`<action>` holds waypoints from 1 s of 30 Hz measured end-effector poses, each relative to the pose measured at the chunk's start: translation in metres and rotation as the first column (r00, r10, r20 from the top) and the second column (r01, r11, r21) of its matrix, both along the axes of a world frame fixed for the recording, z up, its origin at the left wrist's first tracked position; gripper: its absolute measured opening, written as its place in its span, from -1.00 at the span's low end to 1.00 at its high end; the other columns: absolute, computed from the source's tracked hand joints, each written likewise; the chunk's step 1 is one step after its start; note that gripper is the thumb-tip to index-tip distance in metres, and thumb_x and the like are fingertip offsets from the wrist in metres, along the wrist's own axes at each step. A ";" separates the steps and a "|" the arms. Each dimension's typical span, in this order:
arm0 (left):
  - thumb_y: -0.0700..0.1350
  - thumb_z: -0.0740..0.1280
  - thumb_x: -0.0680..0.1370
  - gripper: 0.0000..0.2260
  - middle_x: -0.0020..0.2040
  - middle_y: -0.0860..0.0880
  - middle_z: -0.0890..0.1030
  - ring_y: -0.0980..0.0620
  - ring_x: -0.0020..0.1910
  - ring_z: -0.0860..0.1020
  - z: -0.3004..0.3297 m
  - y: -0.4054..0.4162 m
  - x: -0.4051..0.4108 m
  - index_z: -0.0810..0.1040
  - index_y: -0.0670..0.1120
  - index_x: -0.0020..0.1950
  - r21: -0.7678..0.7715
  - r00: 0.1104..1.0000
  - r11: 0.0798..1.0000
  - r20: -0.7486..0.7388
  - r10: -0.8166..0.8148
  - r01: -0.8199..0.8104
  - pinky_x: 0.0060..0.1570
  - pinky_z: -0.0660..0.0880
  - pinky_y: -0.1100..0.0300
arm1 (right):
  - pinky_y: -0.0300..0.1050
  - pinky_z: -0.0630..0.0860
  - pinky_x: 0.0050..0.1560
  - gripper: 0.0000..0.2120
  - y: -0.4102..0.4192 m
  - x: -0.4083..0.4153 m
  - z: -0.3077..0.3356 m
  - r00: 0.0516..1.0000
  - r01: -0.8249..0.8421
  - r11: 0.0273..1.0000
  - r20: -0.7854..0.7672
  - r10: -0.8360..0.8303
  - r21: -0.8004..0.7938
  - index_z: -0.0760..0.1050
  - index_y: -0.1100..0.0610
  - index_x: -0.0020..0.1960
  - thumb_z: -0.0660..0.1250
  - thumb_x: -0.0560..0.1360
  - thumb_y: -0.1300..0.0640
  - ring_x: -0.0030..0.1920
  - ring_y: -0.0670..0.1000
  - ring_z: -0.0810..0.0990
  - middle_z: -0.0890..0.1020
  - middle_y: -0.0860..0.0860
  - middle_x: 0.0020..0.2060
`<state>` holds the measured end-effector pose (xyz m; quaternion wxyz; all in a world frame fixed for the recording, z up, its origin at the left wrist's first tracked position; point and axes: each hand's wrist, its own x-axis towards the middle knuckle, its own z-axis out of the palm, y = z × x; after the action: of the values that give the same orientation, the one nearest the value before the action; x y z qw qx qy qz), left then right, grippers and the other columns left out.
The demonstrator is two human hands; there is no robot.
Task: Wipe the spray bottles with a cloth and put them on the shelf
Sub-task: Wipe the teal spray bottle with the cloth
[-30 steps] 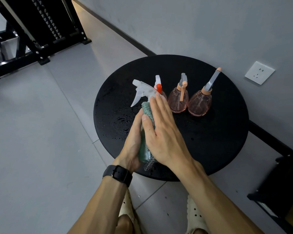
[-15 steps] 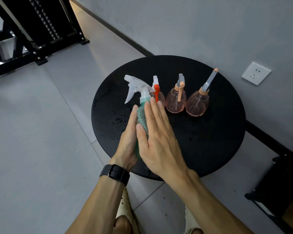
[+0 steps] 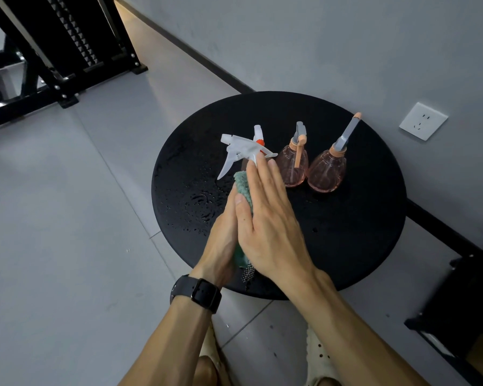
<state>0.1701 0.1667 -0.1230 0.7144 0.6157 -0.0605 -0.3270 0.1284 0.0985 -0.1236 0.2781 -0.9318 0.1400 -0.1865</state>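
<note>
Both palms sandwiching cloth (image 3: 243, 188) round spray bottle (image 3: 244, 147): right hand (image 3: 268, 218) fingers straight; left hand (image 3: 222, 243) prob. flat too.

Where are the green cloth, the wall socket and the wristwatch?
green cloth (image 3: 243, 185): head view, on the fold showing above the hands.
wall socket (image 3: 423, 121): head view, centre of its white plate.
wristwatch (image 3: 197, 293): head view, on the black strap at the left wrist.
</note>
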 end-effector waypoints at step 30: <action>0.09 0.14 0.68 -0.68 0.14 0.00 0.70 0.13 0.10 0.66 0.007 -0.002 -0.007 0.64 0.02 0.22 -0.008 0.989 0.999 -0.144 0.040 -0.042 -0.10 0.58 0.33 | -0.19 -0.21 0.53 -0.41 -0.006 -0.002 0.004 0.999 0.018 0.993 -0.044 -0.013 0.118 -0.11 0.14 0.57 -0.17 0.61 -0.10 0.54 -0.16 -0.24 -0.12 -0.05 0.57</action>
<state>0.1635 0.1646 -0.1155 0.7268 0.5878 0.0018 -0.3553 0.1266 0.0928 -0.1199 0.3283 -0.9164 0.1640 -0.1600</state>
